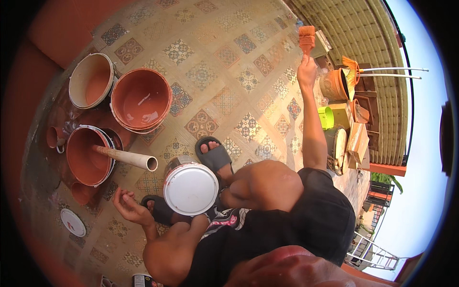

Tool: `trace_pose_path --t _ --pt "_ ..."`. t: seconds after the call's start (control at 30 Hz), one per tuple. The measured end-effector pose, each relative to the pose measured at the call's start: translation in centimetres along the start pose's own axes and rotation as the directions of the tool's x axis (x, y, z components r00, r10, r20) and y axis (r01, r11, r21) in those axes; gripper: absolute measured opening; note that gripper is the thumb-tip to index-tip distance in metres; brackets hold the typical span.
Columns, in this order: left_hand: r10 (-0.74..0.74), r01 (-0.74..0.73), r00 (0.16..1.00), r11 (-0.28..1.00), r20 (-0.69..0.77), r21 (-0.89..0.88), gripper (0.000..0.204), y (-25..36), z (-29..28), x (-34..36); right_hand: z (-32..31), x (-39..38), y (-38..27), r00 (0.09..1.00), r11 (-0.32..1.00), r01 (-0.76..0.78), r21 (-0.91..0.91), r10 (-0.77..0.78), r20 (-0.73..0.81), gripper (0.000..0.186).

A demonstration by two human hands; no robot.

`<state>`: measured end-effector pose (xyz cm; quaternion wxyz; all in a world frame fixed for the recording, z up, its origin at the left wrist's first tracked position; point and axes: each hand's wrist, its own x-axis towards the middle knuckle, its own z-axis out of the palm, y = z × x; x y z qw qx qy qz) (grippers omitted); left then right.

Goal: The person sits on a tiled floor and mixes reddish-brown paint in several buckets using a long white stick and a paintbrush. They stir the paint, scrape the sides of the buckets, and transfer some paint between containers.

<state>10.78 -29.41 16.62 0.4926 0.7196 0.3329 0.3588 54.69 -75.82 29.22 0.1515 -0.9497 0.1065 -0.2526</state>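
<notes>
My right hand is raised at the end of a stretched arm, closed round the handle of a paintbrush. Orange-red paint covers the brush, whose bristles point up and away. Near my left knee, my left hand is empty, its fingers loosely bent and apart. Between my feet stands a paint bucket with a white lid on it. To its left, a bucket smeared with red paint has a pale pipe leaning out over its rim. My left hand touches neither bucket.
Farther left stand a red-coated bucket and a cream bucket. A small white lid lies on the patterned tile floor. At right are a green pail, a terracotta pot, a broom and cardboard boxes.
</notes>
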Motion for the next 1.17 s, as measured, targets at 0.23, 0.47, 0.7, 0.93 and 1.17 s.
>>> trace_pose_path --t 0.23,0.47,0.7,0.93,1.17 --pt "-0.023 0.032 0.985 0.998 -0.17 0.051 0.031 0.4 -0.8 1.4 -19.8 6.3 -8.6 0.535 0.583 0.734 0.348 -0.18 -0.826 0.044" --pt "0.095 -0.079 0.936 0.995 -0.34 0.062 0.03 0.2 -1.7 3.3 8.5 1.5 0.2 0.927 0.951 0.02 -0.307 0.097 0.362 0.04" --pt "-0.124 0.148 0.87 0.989 -0.478 0.012 0.026 -1.6 -7.0 0.9 9.2 1.0 3.3 0.897 0.936 -0.107 0.336 -0.055 0.438 0.042" --pt "-0.223 0.199 0.764 0.974 -0.606 -0.108 0.02 -4.9 -9.0 1.5 10.3 13.8 4.1 0.944 0.994 0.087 -0.066 -0.061 0.324 0.041" --pt "-0.115 0.298 0.87 0.897 -0.479 0.325 0.083 -14.6 -11.0 1.2 18.5 -0.2 -2.6 0.768 0.953 0.303 0.017 -0.254 0.588 0.056"
